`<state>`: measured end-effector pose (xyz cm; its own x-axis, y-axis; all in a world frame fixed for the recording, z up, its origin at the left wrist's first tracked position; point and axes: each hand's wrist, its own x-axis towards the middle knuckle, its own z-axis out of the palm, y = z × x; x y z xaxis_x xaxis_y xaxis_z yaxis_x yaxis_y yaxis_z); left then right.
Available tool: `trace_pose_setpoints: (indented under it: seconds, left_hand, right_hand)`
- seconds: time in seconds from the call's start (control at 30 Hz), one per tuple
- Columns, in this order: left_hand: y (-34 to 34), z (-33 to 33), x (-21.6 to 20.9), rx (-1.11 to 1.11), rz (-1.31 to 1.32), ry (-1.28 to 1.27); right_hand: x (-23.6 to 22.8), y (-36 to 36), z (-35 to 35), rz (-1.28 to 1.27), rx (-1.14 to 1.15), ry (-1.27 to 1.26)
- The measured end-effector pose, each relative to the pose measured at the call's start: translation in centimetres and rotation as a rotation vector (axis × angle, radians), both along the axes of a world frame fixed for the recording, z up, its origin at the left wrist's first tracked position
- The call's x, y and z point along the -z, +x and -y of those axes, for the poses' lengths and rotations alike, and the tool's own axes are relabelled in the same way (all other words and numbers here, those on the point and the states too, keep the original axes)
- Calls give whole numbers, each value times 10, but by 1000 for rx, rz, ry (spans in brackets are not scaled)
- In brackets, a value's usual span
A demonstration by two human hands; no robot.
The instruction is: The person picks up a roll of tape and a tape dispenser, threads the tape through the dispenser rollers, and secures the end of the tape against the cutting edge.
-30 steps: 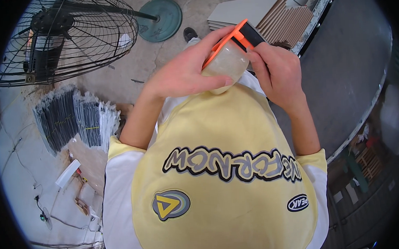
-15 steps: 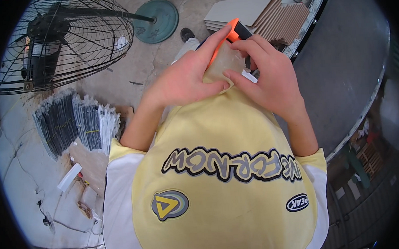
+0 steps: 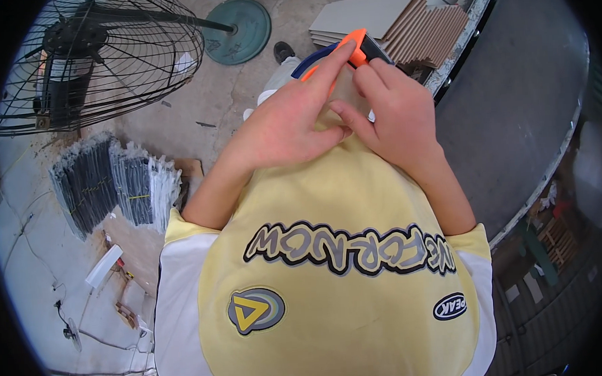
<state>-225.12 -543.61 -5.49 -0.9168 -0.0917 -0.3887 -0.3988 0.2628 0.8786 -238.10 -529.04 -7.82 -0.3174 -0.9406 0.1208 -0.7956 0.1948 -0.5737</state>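
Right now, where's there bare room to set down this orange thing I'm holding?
Bare grey tabletop right of your right hand. Bare concrete floor between the fan cage and your left hand. Crowded: stacked boards ahead, grey bundles at left.

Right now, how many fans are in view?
1: a large black caged fan lies at upper left, its round green base beside it. Others may be hidden outside the picture.

The orange and black tool [image 3: 357, 50] sits tilted in the upper middle of the frame, mostly hidden, above my chest.
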Motion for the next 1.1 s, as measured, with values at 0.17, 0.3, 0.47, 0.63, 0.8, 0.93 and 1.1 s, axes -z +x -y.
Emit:
trace_pose_setpoints:
  seconds: [0.17, 0.3, 0.47, 0.63, 0.8, 0.93, 1.1]
  left_hand:
    - [5, -3, 15, -8, -122, -53]
    - [4, -2, 15, 23, -104, -59]
    - [3, 0, 21, 9, -154, -98]
    - [4, 12, 39, -4, -217, 149]
    - [4, 14, 31, -105, -123, 394]
    - [6, 17, 37, -113, -131, 454]
    - [4, 19, 36, -60, -112, 372]
  right_hand:
    - [18, 2, 0, -280, -61, -214]
    - [23, 2, -2, -323, -91, -247]
    - [28, -8, -2, -112, -117, -259]
    - [25, -10, -8, 47, -38, -201]
    - [20, -3, -11, -50, -14, -139]
    - [22, -2, -7, -123, -32, -173]
    - [22, -6, -8, -139, -94, -161]
